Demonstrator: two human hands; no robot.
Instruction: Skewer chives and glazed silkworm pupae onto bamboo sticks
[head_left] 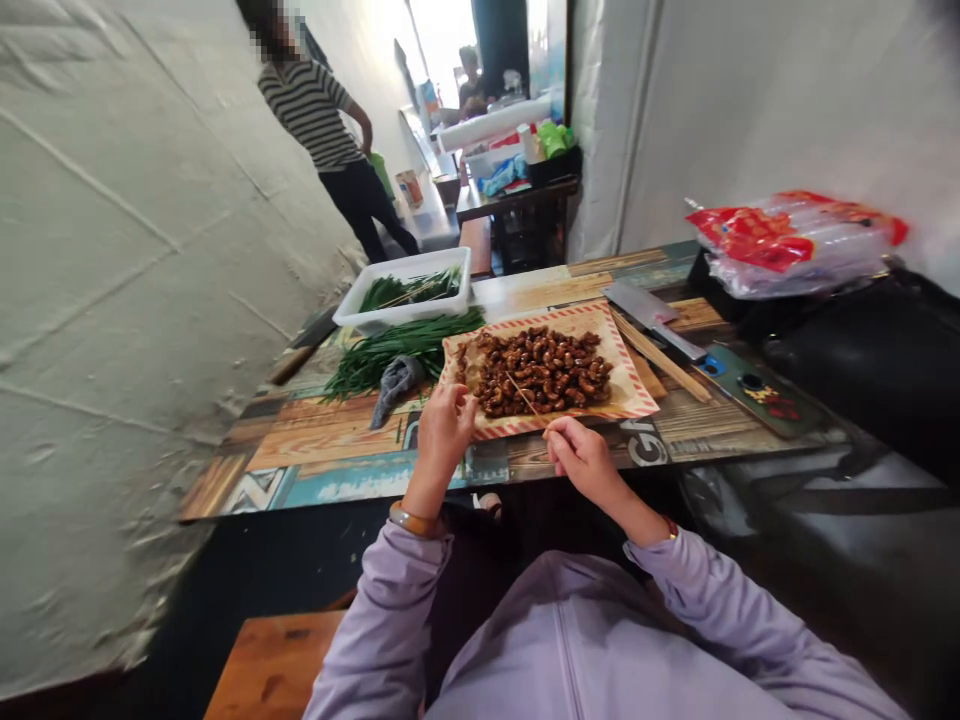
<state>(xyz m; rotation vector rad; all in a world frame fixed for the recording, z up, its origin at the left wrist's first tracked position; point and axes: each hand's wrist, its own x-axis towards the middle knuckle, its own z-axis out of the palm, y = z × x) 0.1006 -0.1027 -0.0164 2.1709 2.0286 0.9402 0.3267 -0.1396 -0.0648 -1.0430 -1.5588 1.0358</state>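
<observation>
My right hand (581,455) is closed on a thin wooden skewer (528,397), whose far part lies over a heap of glossy brown, curled food pieces (551,370). The heap rests on a tray lined with red-striped paper (628,382). At the tray's front left corner, my left hand (446,425) has its fingertips drawn together; anything between them is too small to make out. Left of that hand lies a crumpled grey cloth (397,385), beside a bundle of long green chives (390,352).
A white tub (352,312) with more greens stands behind. To the right lie a cleaver (652,315), a bunch of skewers (664,358) and a phone (765,390). A bagged red-and-clear package (802,240) sits at far right. Another person (322,130) stands beyond the table.
</observation>
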